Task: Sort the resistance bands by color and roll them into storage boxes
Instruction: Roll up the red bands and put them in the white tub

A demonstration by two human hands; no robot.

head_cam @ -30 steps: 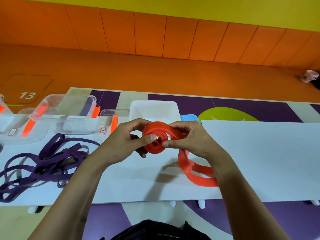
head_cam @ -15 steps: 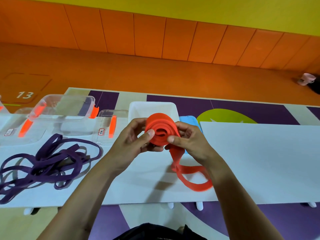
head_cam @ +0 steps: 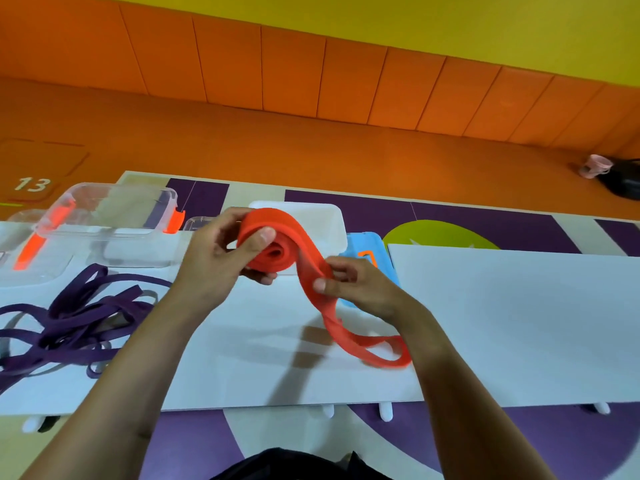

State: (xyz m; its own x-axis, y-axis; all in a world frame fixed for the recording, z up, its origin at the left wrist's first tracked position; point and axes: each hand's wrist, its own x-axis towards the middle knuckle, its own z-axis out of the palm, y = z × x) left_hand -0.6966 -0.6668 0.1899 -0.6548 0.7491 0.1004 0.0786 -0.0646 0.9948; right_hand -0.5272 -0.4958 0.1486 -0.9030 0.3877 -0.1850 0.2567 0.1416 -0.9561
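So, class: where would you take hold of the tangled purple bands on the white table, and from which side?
Probably the far loop of the purple bands, pinched from above: it seems to arch off the white table while other strands lie flat and crossed. Left hand and right hand both grip the orange band, so free one first.

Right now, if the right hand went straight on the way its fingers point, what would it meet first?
Probably the orange band's coil in the left hand, just left of the right hand; depth is unclear.
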